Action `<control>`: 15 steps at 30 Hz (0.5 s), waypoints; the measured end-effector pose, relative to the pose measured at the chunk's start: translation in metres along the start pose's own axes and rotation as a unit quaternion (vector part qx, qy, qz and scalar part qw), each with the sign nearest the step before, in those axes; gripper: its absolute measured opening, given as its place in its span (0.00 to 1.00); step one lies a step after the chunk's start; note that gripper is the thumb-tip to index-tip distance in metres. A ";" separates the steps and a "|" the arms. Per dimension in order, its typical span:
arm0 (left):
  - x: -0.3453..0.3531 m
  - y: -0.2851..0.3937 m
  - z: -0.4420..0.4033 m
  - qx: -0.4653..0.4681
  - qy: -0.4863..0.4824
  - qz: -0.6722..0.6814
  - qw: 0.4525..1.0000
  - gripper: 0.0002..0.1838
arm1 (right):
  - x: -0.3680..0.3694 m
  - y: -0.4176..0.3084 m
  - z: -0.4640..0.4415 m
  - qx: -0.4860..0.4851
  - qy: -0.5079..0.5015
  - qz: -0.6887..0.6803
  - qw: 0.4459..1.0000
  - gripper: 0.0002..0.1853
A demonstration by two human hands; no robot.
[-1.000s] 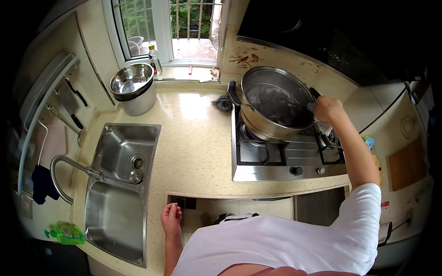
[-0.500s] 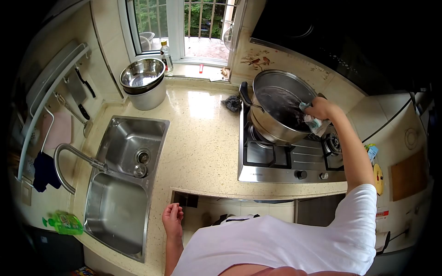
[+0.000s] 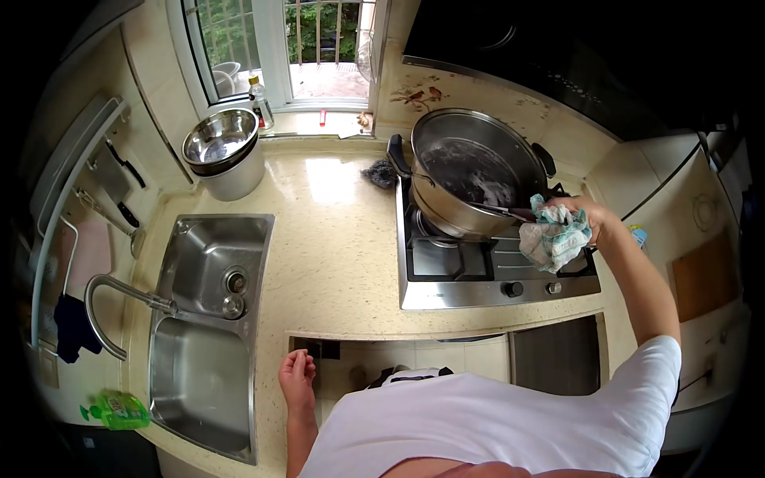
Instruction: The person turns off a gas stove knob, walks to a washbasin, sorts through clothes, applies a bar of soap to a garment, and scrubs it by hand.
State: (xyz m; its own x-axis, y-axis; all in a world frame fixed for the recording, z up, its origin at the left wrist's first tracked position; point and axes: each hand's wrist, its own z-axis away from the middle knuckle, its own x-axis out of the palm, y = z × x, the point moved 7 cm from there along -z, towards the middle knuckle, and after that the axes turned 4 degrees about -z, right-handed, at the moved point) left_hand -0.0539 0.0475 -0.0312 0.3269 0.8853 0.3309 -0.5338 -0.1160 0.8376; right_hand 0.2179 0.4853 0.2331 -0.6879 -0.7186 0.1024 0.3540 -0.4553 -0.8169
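My right hand (image 3: 588, 215) is closed on a crumpled white and teal cloth (image 3: 555, 237), just outside the near right rim of the pot. A thin dark piece (image 3: 510, 211) juts from beside the cloth to the rim; I cannot make out what it is. The large steel pot (image 3: 458, 217) has black side handles and stands on the gas stove (image 3: 446, 295). Inside it the surface is dark, with pale streaks and ripples. My left hand (image 3: 296, 382) hangs by the counter's front edge, fingers curled in, nothing visible in them.
A double steel sink (image 3: 263, 334) with a curved faucet (image 3: 96, 295) lies to the left. Stacked bowls (image 3: 231, 175) stand by the window, a dark scrubber (image 3: 380, 174) near the stove. A green soap bottle (image 3: 119, 410) is at the near left; knives (image 3: 127, 167) hang on the wall.
My right hand has moved from inside the pot out over its near right rim, bringing the cloth along. The view has shifted slightly. My left hand stays almost still.
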 end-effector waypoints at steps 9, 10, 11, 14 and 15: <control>0.010 0.000 -0.003 0.003 -0.025 -0.023 0.999 0.05 | 0.000 0.046 0.014 -0.025 0.085 -0.235 0.968 0.07; 0.011 0.002 -0.003 0.002 -0.025 -0.023 0.999 0.05 | -0.006 0.053 0.010 -0.024 0.084 -0.239 0.967 0.07; 0.011 0.003 -0.002 0.003 -0.025 -0.027 0.999 0.05 | -0.012 0.057 0.008 -0.036 0.079 -0.239 0.967 0.07; 0.013 0.004 -0.002 0.010 -0.027 -0.029 0.999 0.05 | -0.016 0.058 0.016 -0.062 0.073 -0.231 0.968 0.06; 0.013 0.004 -0.001 0.010 -0.027 -0.031 0.999 0.05 | -0.019 0.055 0.023 -0.086 0.108 -0.239 0.961 0.07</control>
State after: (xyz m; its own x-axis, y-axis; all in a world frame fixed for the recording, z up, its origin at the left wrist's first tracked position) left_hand -0.0530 0.0595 -0.0236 0.3998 0.8659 0.3006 -0.4963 -0.0712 0.8652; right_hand 0.2649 0.4619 0.1993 -0.8680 -0.3152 0.3837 -0.1318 -0.5987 -0.7900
